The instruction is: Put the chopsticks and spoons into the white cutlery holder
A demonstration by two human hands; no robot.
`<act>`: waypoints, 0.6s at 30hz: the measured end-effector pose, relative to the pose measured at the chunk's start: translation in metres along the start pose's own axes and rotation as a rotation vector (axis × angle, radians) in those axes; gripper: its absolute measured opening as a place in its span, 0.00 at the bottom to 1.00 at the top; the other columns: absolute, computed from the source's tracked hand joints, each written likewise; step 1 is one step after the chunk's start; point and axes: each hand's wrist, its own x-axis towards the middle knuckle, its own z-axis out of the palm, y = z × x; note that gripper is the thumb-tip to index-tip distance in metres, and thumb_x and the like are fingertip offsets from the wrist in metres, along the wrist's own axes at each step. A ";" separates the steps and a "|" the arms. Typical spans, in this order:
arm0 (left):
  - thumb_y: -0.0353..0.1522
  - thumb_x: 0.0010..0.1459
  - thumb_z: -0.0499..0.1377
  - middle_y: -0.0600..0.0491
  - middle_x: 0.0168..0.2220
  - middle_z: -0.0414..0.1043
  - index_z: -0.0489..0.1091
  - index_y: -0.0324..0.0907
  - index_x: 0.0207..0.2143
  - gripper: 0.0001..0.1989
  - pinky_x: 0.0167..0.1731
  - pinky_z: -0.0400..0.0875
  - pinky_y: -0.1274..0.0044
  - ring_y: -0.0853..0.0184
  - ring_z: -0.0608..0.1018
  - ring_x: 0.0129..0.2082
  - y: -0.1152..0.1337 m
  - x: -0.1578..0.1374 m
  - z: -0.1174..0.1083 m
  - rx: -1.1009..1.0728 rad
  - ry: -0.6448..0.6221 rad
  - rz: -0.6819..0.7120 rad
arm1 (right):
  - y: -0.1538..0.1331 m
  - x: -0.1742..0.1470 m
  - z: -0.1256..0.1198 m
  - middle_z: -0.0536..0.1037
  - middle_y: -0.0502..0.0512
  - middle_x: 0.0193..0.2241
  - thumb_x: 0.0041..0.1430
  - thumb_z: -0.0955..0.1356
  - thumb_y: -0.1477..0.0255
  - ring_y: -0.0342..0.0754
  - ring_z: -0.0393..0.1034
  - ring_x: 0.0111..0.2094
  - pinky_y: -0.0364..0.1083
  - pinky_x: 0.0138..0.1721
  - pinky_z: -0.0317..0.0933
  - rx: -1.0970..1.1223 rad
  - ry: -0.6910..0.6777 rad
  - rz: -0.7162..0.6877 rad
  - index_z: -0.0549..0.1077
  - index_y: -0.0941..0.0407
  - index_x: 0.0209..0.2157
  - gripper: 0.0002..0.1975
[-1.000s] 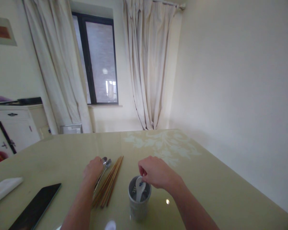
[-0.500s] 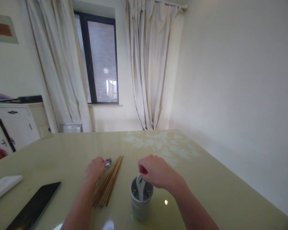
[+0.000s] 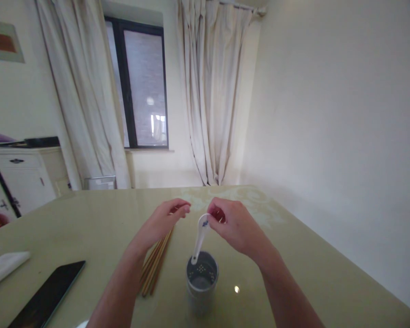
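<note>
A white ceramic spoon with a small blue pattern hangs tilted over the rim of the grey utensil holder, its lower end at the far left of the opening. My right hand pinches the spoon's broad upper end between thumb and fingers. To its left, my left hand is raised, loosely curled and open, with nothing visible in it and apart from the spoon. Several wooden chopsticks lie in a bundle below it, partly behind my left forearm. Inside the holder, small drain holes show at the bottom.
A black phone-like slab lies on the table at left, with a white packet beyond it at the edge. White wall bounds the table on the right. Curtains and a window stand behind.
My right hand has lifted the ceramic spoon up, mostly out of the holder. My left hand has left the metal spoon and moved up and right; that spoon is now hidden from view.
</note>
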 end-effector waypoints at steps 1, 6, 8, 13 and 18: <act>0.47 0.66 0.57 0.49 0.40 0.83 0.80 0.42 0.44 0.20 0.45 0.75 0.71 0.61 0.80 0.41 0.017 -0.002 0.005 -0.070 -0.053 0.068 | -0.001 0.001 -0.001 0.81 0.48 0.28 0.62 0.71 0.77 0.44 0.73 0.29 0.42 0.33 0.58 0.018 0.045 0.000 0.76 0.55 0.32 0.05; 0.44 0.67 0.57 0.53 0.34 0.79 0.78 0.42 0.36 0.17 0.38 0.72 0.76 0.66 0.77 0.35 0.059 -0.013 0.019 -0.224 -0.048 0.100 | -0.005 0.002 0.002 0.82 0.49 0.29 0.64 0.71 0.77 0.45 0.76 0.30 0.42 0.34 0.62 0.086 0.182 0.004 0.76 0.54 0.33 0.05; 0.44 0.66 0.60 0.52 0.37 0.81 0.79 0.42 0.40 0.16 0.39 0.73 0.76 0.65 0.78 0.38 0.058 -0.014 0.018 -0.256 -0.063 0.098 | -0.005 0.003 0.005 0.82 0.49 0.29 0.64 0.71 0.76 0.45 0.77 0.30 0.42 0.34 0.63 0.111 0.213 0.001 0.76 0.54 0.34 0.04; 0.48 0.61 0.63 0.51 0.37 0.82 0.80 0.42 0.41 0.19 0.38 0.72 0.76 0.63 0.80 0.38 0.037 -0.010 0.003 -0.174 -0.039 0.067 | -0.006 0.004 0.011 0.84 0.51 0.33 0.66 0.71 0.75 0.46 0.79 0.33 0.43 0.38 0.65 0.127 0.136 0.003 0.79 0.54 0.37 0.03; 0.48 0.57 0.62 0.53 0.31 0.82 0.81 0.41 0.36 0.20 0.30 0.68 0.77 0.64 0.78 0.30 -0.032 -0.007 -0.032 0.113 0.107 -0.181 | 0.001 -0.004 0.017 0.85 0.58 0.47 0.63 0.75 0.69 0.49 0.79 0.38 0.46 0.43 0.66 -0.035 -0.195 0.040 0.80 0.56 0.50 0.14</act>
